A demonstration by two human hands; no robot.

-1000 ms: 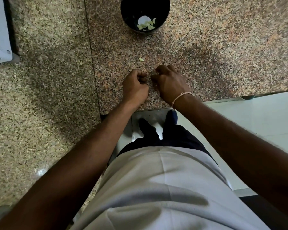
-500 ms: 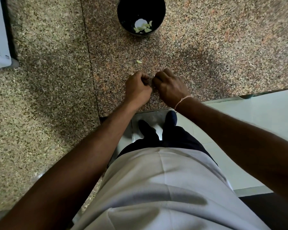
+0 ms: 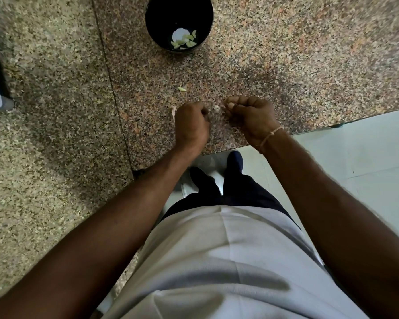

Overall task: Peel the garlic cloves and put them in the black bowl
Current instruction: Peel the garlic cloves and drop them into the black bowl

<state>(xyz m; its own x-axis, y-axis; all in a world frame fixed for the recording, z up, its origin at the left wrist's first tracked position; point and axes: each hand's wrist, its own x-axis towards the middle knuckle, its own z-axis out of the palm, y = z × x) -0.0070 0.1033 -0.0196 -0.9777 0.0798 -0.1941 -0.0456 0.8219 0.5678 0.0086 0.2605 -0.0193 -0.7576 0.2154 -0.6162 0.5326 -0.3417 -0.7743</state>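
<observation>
Two hands curled: left hand [image 3: 191, 123] pinching garlic skin [image 3: 174, 112], right hand [image 3: 251, 118] gripping something hidden; strip skin fully before bowling at 12 o'clock.

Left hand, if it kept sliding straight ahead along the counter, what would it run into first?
Probably the loose garlic piece lying just beyond the left hand; the black bowl sits farther along that line. How exactly they line up is hard to judge.

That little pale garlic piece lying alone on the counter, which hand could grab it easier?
Probably the left hand. The small pale green garlic piece lies on the speckled granite counter just beyond its knuckles; the right hand sits farther off.
</observation>
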